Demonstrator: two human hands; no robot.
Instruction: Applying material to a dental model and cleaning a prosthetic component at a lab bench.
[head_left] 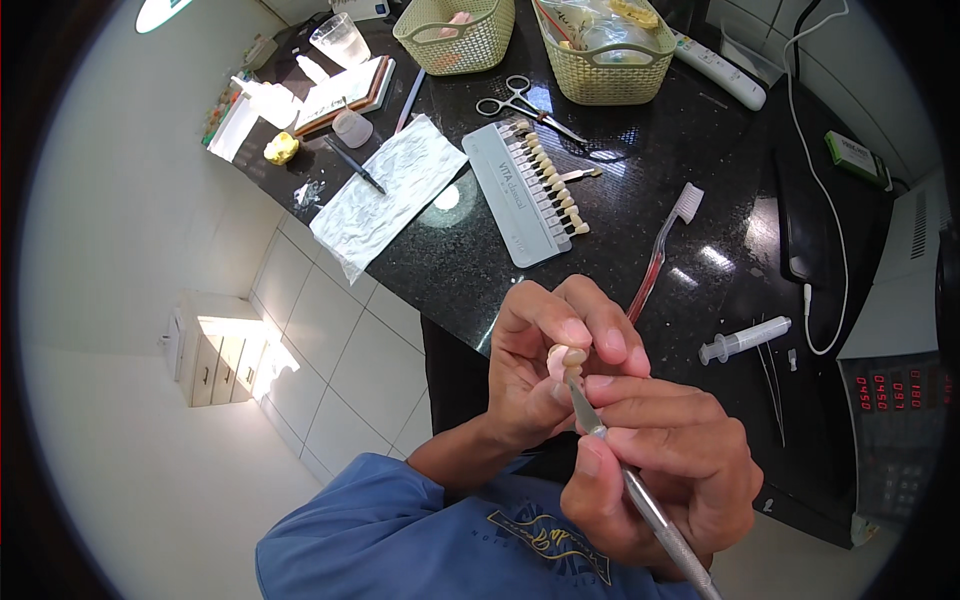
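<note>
My left hand (522, 335) pinches a small dental piece (560, 362) between thumb and fingers; it has pink gum-coloured material and tooth-coloured parts. My right hand (690, 455) grips the knurled metal handle of a dental knife (655, 505) like a pen. The knife's flat, pointed blade meets the lower side of the piece, and the right fingertips rest close to the left hand. Both hands are above my lap at the edge of a black speckled counter (420, 265). Fingers hide part of the piece.
Beyond the hands lie a tooth shade guide (512, 195), a toothbrush (657, 252), a syringe (745, 340), tweezers (774, 395) and scissor-handled forceps (530, 108). Two green baskets (608, 82) stand farther back. A paper towel (385, 200) with a pen (355, 165) is at the left.
</note>
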